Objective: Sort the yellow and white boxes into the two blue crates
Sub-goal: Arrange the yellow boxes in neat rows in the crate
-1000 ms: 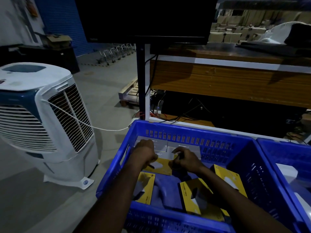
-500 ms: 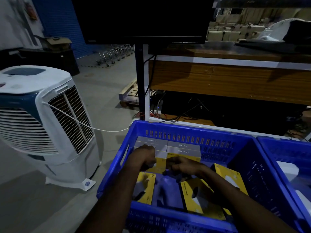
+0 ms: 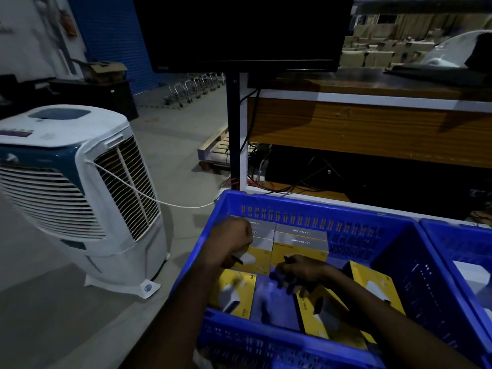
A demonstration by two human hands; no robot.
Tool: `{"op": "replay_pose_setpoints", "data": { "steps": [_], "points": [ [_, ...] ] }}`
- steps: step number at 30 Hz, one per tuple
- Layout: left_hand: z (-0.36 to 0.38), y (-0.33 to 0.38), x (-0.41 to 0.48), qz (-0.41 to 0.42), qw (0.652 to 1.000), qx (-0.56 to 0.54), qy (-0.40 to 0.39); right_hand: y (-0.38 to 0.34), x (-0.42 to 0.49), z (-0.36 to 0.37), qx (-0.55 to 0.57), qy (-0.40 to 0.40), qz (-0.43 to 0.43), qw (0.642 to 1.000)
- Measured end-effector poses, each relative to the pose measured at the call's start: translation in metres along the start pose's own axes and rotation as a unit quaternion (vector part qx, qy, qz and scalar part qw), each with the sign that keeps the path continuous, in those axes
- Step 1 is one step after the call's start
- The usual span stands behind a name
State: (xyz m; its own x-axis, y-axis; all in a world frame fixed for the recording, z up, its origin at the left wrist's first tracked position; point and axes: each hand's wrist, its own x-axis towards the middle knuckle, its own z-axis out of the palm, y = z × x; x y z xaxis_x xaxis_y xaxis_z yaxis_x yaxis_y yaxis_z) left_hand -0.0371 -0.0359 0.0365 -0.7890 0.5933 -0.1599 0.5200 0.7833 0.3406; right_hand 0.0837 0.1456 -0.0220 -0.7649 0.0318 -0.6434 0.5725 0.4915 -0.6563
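A blue crate (image 3: 292,206) in front of me holds several yellow boxes. Two yellow boxes stand upright side by side at its back left, the left one (image 3: 259,258) and the right one (image 3: 299,253), with grey-topped boxes (image 3: 300,235) behind them. My left hand (image 3: 231,243) is curled round the left upright box's near corner. My right hand (image 3: 298,272) hovers just below the right upright box, fingers loosely curled, blurred, holding nothing. More yellow boxes lie flat (image 3: 237,294) (image 3: 324,315) (image 3: 375,286). A second blue crate (image 3: 458,235) on the right holds a white box (image 3: 471,275).
A white air cooler (image 3: 80,182) stands on the floor to the left, its white cord (image 3: 159,201) running toward the crate. A black monitor (image 3: 239,33) on a pole and a wooden bench (image 3: 372,129) rise behind the crates. A pallet (image 3: 215,150) lies beyond.
The yellow box that both hands were handling now stands upright at the back of the crate. My right hand has let go and drawn back toward me. My left hand has stayed put.
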Motion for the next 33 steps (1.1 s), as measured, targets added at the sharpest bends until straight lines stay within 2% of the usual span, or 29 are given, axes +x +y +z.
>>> {"op": "replay_pose_setpoints", "data": {
  "steps": [4,6,10,14,20,25,30,33],
  "points": [
    [-0.017,-0.019,-0.021,0.015,0.986,-0.003,0.165,-0.003,0.000,0.004,-0.003,-0.007,0.013,1.000],
    [-0.019,-0.027,-0.031,0.022,0.979,0.034,0.198,-0.008,0.000,0.012,-0.005,-0.018,0.022,1.000],
    [-0.008,-0.040,-0.049,-0.023,0.983,0.102,0.154,-0.017,0.006,0.027,-0.015,-0.043,0.033,0.998],
    [0.004,-0.044,-0.052,-0.019,0.987,0.126,0.096,-0.023,0.016,0.042,-0.017,-0.042,0.040,0.998],
    [0.011,-0.045,-0.043,-0.001,0.978,0.192,0.078,-0.037,0.029,0.056,-0.025,-0.042,0.070,0.996],
    [0.009,-0.044,-0.046,0.008,0.980,0.186,0.073,-0.041,0.026,0.062,-0.032,-0.037,0.048,0.998],
    [0.007,-0.042,-0.048,0.007,0.981,0.182,0.066,-0.046,0.018,0.058,-0.003,-0.070,0.007,0.998],
    [0.006,-0.041,-0.048,0.003,0.982,0.178,0.063,-0.047,0.018,0.065,-0.014,-0.057,-0.007,0.998]
  ]
}}
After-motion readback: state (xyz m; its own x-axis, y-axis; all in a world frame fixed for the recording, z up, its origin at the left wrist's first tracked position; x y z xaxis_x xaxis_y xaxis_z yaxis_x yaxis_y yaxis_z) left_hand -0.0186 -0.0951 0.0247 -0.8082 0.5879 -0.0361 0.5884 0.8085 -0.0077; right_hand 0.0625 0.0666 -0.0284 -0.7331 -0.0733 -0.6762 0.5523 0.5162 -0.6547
